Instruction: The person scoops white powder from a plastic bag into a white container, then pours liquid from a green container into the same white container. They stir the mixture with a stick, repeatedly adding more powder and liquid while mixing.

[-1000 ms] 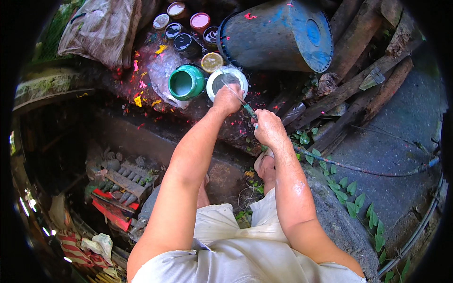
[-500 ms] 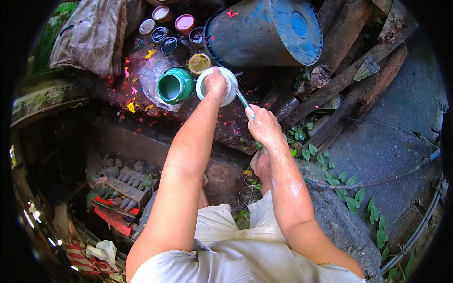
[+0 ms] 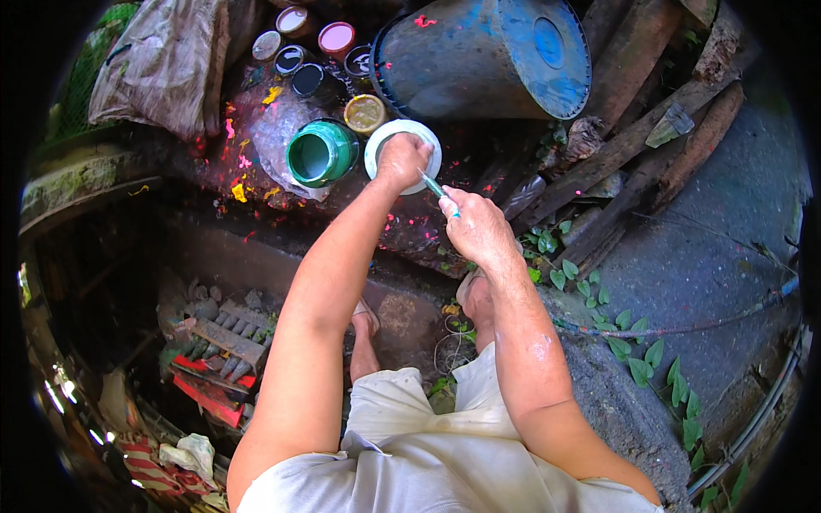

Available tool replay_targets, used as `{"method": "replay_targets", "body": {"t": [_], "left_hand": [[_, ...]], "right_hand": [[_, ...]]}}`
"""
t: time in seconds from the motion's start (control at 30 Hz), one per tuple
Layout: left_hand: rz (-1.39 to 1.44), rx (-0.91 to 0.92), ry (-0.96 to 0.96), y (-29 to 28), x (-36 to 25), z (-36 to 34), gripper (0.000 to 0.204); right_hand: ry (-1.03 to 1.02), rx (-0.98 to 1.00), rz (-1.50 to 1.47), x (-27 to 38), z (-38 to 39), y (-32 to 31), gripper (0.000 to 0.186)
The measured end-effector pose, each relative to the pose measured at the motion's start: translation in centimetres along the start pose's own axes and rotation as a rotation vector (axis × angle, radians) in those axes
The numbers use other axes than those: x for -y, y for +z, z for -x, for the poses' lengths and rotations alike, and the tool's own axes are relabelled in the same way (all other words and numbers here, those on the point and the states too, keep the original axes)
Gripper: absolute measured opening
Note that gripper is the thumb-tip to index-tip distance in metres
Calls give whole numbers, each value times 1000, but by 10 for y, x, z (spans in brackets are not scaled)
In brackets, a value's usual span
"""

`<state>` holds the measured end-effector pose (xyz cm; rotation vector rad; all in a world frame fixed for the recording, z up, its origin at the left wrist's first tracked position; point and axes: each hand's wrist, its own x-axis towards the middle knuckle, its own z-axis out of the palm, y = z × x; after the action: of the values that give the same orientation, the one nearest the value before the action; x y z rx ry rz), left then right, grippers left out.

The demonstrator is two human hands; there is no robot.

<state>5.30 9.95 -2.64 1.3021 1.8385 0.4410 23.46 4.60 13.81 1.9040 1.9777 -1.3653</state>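
A white round container (image 3: 374, 171) stands beside an open green jar (image 3: 339, 154). My left hand (image 3: 402, 161) is over the white container, fingers curled at the tip end of a paintbrush (image 3: 434, 184); what exactly they grip is hidden. The brush has a green handle and lies diagonally, low at the right. My right hand (image 3: 472, 224) is closed on that handle, just outside the container. A small pot of olive-yellow paint (image 3: 364, 111) stands behind these two containers.
Several small paint pots (image 3: 336, 38) stand farther back. A large blue-stained bucket (image 3: 462, 64) lies on its side at the back right, beside wooden logs (image 3: 650, 154). A crumpled sack (image 3: 158, 73) is at back left. A concrete block (image 3: 607, 385) and leafy vine are at right.
Since a second ago the containers appear shifted slightly left and up in view. My left hand moves about within the white container's outline; my right hand keeps the brush, now slightly left.
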Motion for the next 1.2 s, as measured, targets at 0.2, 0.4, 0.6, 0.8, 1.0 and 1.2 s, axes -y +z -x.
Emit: {"method": "replay_targets", "body": {"t": [0.2, 0.4, 0.6, 0.8, 1.0, 1.2], "left_hand": [[346, -291, 16, -25, 0, 27, 11], [397, -624, 54, -76, 52, 44, 42], [314, -774, -211, -98, 113, 66, 29], [85, -755, -201, -81, 138, 85, 12], [-213, -680, 47, -70, 127, 88, 30], [-517, -462, 170, -82, 133, 77, 36]], "right_hand": [[40, 97, 21, 10, 3, -11, 36], [66, 56, 11, 10, 5, -18, 33], [70, 82, 27, 12, 4, -21, 34], [34, 57, 25, 16, 14, -9, 34], [25, 61, 64, 18, 25, 19, 33], [-147, -19, -22, 15, 41, 50, 36]]}}
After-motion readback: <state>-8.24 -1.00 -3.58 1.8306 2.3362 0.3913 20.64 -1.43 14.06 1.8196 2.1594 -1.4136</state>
